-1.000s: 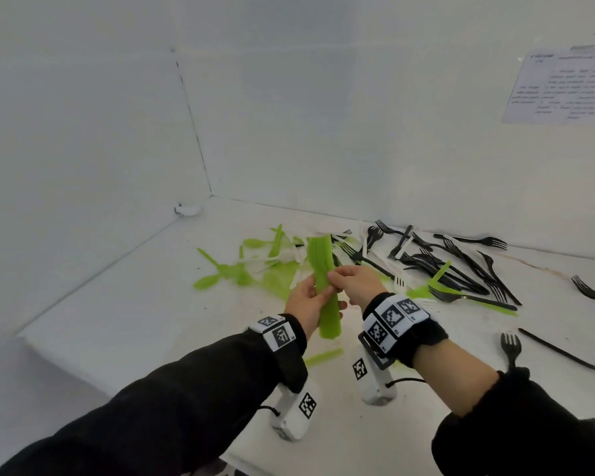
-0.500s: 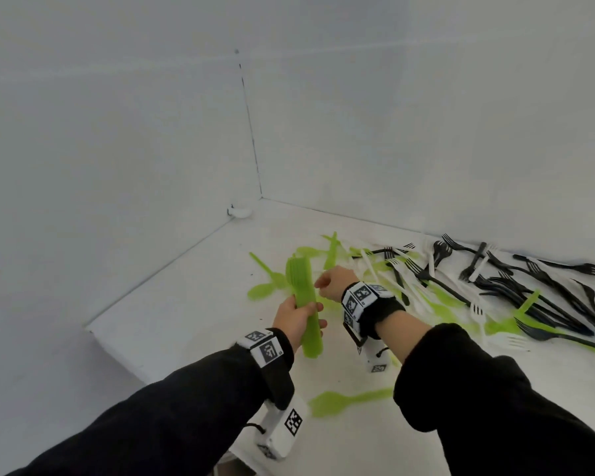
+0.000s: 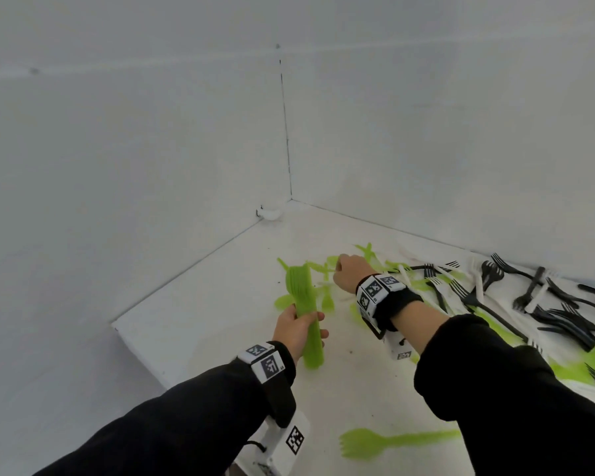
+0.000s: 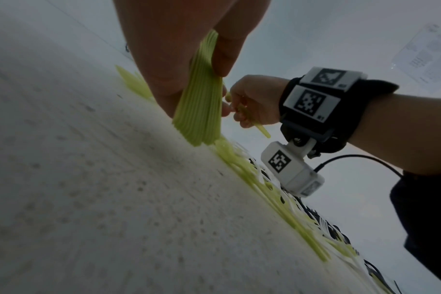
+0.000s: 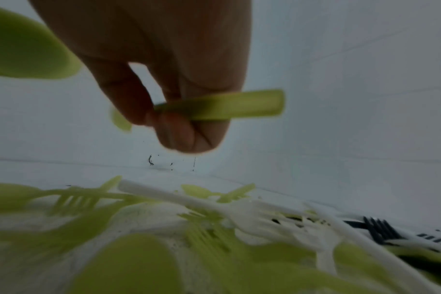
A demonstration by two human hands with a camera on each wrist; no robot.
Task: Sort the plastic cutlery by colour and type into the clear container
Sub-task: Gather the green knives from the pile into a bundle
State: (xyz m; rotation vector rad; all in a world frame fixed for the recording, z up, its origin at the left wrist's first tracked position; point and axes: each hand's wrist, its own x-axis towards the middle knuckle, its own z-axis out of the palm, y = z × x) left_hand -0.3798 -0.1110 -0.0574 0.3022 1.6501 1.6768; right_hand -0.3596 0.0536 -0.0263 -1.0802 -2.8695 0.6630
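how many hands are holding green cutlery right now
2. The left hand grips a stack of green forks; the right hand pinches one green handle over the pile, its head hidden.

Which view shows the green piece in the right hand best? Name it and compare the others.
The right wrist view: the green handle fills the frame, pinched by the right hand. The left wrist view shows only its tip past the fingers; in the head view the hand hides it.

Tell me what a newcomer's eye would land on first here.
First, the thick stack of green forks the left hand grips upright at the table's middle. Next, the right hand pinching one green handle above the green pile, and black forks strewn at far right.
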